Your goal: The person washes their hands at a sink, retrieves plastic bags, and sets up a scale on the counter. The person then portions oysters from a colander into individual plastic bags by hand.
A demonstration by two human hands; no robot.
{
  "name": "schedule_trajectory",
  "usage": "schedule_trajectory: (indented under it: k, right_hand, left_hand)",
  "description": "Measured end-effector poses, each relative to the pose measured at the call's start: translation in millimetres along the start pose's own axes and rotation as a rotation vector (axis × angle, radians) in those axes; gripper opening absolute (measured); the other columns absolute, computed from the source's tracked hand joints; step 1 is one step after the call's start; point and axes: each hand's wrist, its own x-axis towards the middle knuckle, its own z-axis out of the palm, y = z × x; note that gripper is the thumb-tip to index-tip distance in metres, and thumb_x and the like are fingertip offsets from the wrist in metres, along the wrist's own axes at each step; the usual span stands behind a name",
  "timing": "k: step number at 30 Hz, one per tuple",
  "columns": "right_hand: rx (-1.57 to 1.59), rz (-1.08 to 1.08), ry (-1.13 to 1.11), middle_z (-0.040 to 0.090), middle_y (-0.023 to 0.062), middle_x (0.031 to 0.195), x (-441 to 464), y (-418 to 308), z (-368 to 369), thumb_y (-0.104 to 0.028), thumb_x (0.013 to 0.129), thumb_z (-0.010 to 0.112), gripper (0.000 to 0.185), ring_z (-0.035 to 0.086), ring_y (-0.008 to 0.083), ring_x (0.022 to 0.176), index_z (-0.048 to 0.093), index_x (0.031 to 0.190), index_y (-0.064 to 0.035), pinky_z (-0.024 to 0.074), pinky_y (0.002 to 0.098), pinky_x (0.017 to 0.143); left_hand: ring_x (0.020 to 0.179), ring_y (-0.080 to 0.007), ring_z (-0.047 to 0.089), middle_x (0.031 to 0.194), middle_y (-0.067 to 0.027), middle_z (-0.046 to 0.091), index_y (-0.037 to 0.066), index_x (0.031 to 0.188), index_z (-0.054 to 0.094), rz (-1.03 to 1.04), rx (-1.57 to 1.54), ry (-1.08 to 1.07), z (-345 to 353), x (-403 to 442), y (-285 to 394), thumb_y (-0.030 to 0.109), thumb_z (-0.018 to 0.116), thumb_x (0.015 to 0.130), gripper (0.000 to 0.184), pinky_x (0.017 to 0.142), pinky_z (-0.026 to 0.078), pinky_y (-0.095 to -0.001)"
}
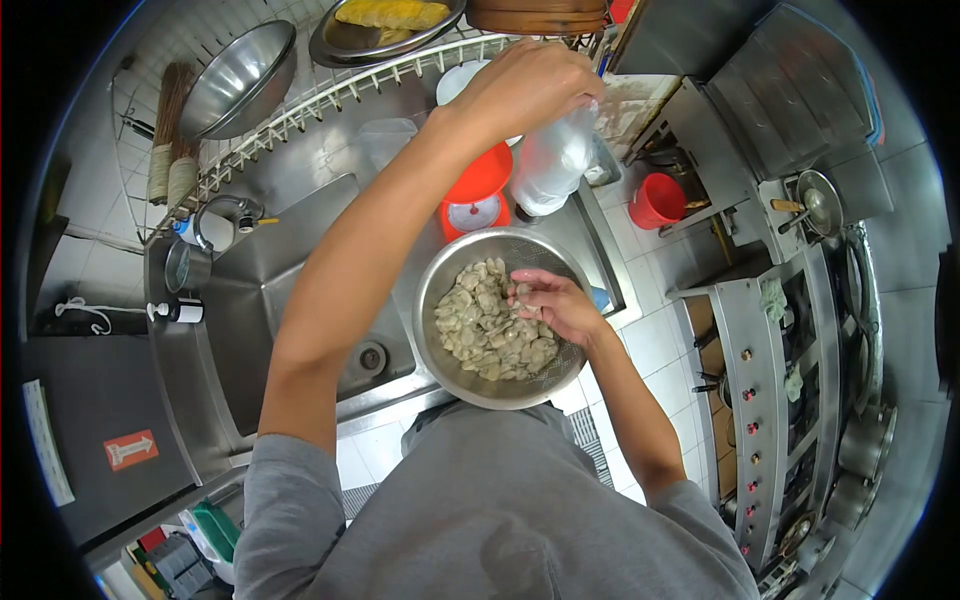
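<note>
A perforated steel colander [436,372] stands in front of me, holding a heap of pale grey-beige pieces that look like clams [487,325]. My right hand [556,306] is over the right side of the heap, fingers curled around a few of them. With my left arm stretched up across the sink, my left hand [540,85] grips the top of a translucent plastic bag [556,160]. The bag hangs beside an orange-red kitchen scale [474,217] that has a red pan [483,172] on top. What lies inside the bag is hard to make out.
To the left is a steel sink [255,290] with a faucet [215,215]. A wire rack [330,98] runs along the back, bearing a metal bowl [240,80]. On the right are a red bucket [658,200] on the floor and a stove [760,400].
</note>
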Motion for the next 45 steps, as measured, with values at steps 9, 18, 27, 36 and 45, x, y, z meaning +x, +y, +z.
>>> schedule_trajectory:
  k: [9, 18, 27, 36, 45]
  right_hand:
    - [0.075, -0.152, -0.108, 0.063, 0.0125, 0.121, -19.3, 3.1, 6.4, 0.007, 0.089, 0.057, 0.054, 0.065, 0.0219, 0.110, 0.046, 0.141, -0.0035, 0.0533, 0.0342, 0.097]
    - [0.310, -0.229, -0.126, 0.064, 0.0118, 0.118, -32.4, -3.6, 17.1, -0.007, 0.098, 0.057, 0.039, 0.065, 0.0201, 0.108, 0.051, 0.136, -0.0009, 0.0543, 0.0356, 0.095]
    - [0.385, 0.085, 0.088, 0.062, 0.0087, 0.112, -19.4, -2.6, 45.3, -0.017, 0.104, 0.052, 0.029, 0.066, 0.0212, 0.094, 0.055, 0.127, 0.0008, 0.0574, 0.0360, 0.090]
    - [0.184, 0.138, 0.043, 0.064, 0.0132, 0.115, -21.6, -8.5, 52.2, -0.019, 0.104, 0.050, 0.032, 0.068, 0.0239, 0.098, 0.054, 0.129, 0.0017, 0.0579, 0.0326, 0.082]
    - [0.013, -0.181, 0.211, 0.069, 0.0090, 0.103, -26.9, 1.7, 55.5, -0.011, 0.092, 0.070, 0.039, 0.069, 0.0174, 0.089, 0.059, 0.127, 0.0027, 0.0559, 0.0287, 0.078]
  left_hand:
    - [0.097, -0.0316, 0.065, 0.101, -0.0088, 0.070, 0.009, 0.108, 0.072, -0.050, -0.011, -0.004, 9.1, -12.8, 7.3, 0.018, 0.070, 0.086, 0.024, 0.089, 0.050, -0.0433]
    - [0.096, -0.0260, 0.066, 0.109, -0.0099, 0.065, 0.011, 0.111, 0.071, -0.422, -0.561, 0.049, 22.9, -130.6, 85.3, 0.009, 0.075, 0.083, 0.029, 0.080, 0.053, -0.0361]
    - [0.099, -0.0217, 0.061, 0.107, -0.0011, 0.063, 0.015, 0.117, 0.070, -0.289, -0.413, -0.158, 41.0, -212.6, 101.6, 0.007, 0.075, 0.077, 0.041, 0.088, 0.045, -0.0370]
    - [0.081, -0.0249, 0.063, 0.089, -0.0058, 0.068, 0.006, 0.106, 0.073, -0.390, -0.645, -0.112, 54.6, -213.8, 87.6, 0.011, 0.073, 0.085, 0.022, 0.074, 0.049, -0.0374]
    - [0.075, -0.0179, 0.062, 0.088, -0.0121, 0.068, -0.002, 0.106, 0.068, -0.831, -0.783, -0.120, 61.3, -213.4, 109.8, 0.018, 0.061, 0.098, 0.023, 0.070, 0.049, -0.0309]
